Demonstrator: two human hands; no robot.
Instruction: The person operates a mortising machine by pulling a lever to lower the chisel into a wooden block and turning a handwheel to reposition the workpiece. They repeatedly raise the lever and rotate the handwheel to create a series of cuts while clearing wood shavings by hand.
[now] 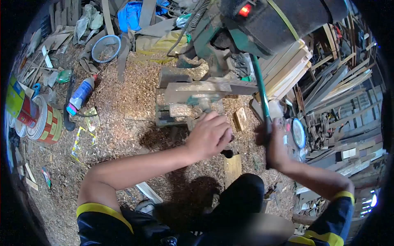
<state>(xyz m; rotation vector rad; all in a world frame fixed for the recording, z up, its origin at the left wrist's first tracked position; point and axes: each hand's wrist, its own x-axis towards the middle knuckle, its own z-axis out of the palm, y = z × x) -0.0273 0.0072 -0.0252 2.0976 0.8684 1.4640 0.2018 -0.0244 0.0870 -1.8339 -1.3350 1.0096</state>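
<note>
Watching through the head camera, I see my left hand (209, 135) with its fingers curled together over the far end of the wooden strip (232, 169), pinning it against the machine's surface (197, 92). The strip runs back from that hand toward my lap, and a dark slot shows in it just beside the knuckles. My right hand (274, 147) is clamped around the lower end of the green lever (259, 82), which climbs away from it to the head of the green machine (230, 28). A small wood block (240, 119) lies between the two hands, closer to the left.

As I judge it, the step is working the lever while the strip is held under the head. To do it well, I would press the strip flat and square to the surface, with the left fingers tucked on the near side of the slot and away from whatever comes down. The pull on the lever should be slow and even, since a jerk could skid the strip on the loose shavings. I cannot see the cutting tip behind the left hand, so I would go by feel.

Out beyond the left hand, a bottle (81, 94) and a bowl (106, 48) sit on the sawdust floor (131, 94). Stacked slats (287, 69) rise beyond the right hand.
</note>
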